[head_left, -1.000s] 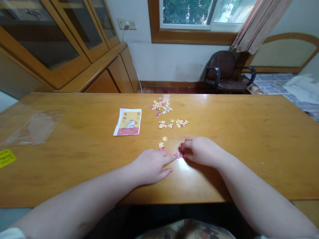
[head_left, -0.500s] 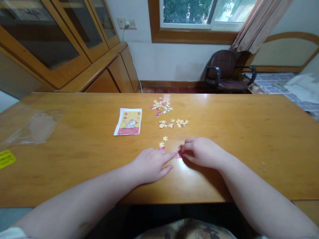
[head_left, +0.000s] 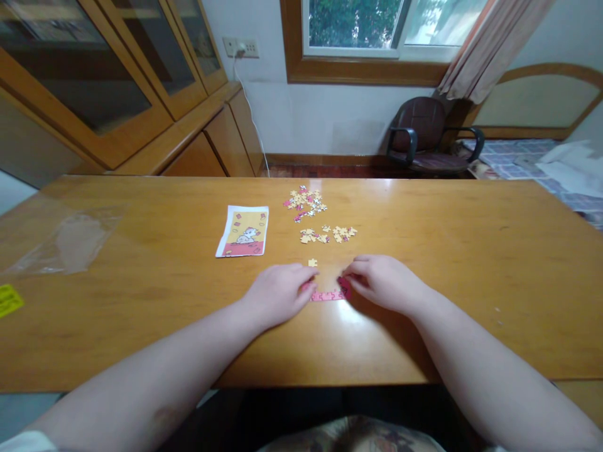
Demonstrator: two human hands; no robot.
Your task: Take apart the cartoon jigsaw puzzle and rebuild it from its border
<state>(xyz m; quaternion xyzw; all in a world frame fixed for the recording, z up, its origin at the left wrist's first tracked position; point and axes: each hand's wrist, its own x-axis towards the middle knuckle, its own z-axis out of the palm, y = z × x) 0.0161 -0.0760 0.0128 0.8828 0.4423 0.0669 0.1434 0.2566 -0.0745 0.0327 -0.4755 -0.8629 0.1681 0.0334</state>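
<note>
My left hand [head_left: 277, 292] curls at one end of the pink puzzle strip [head_left: 327, 296], my right hand [head_left: 384, 281] at the other; whether either pinches a piece, I cannot tell

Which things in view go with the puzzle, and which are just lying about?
With the puzzle, it seems:
pink strip, near left hand and right hand
single yellow piece
middle pieces
far pile
picture card

Just lying about:
clear plastic
yellow slip

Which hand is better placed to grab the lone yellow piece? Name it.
Probably the left hand: its fingers are near the lone yellow piece; the right hand is farther, beside the pink row.
</note>
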